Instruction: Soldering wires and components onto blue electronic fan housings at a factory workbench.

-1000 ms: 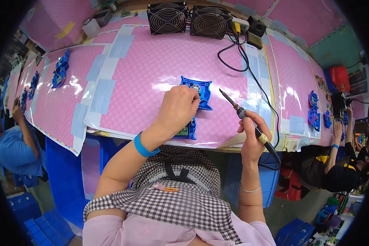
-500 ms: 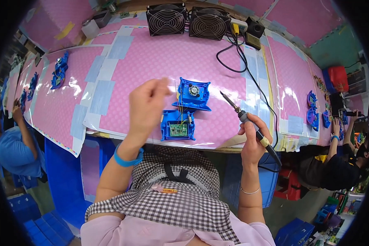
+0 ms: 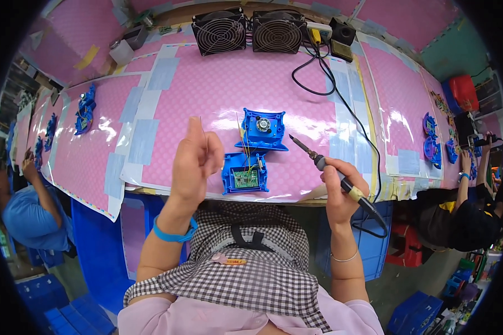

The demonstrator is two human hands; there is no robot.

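My right hand (image 3: 343, 190) is closed around a soldering iron (image 3: 332, 171), its tip pointing up and left toward an opened blue plastic housing. The housing's far half (image 3: 271, 139) carries a round metal-and-black part, which looks like a small speaker (image 3: 264, 125). In its near half (image 3: 227, 181) sits a green circuit board (image 3: 246, 179). Thin yellow and dark wires (image 3: 245, 139) run between the halves, and some stand up loose. My left hand (image 3: 193, 162) is raised left of the housing, index finger stretched out and the others half bent; I see nothing clear in it.
Two black fans (image 3: 221, 34) stand at the back, beside an iron stand (image 3: 342, 42). The iron's black cable (image 3: 369, 142) curves along the right. More blue housings lie left (image 3: 84, 111) and right (image 3: 431, 139). People sit working at both sides. Blue bins (image 3: 98, 245) stand below the table edge.
My left hand has drawn back left and toward me from the wires, and its index finger now points up. The soldering iron's tip has shifted slightly left and nearer me. The view has shifted a little.
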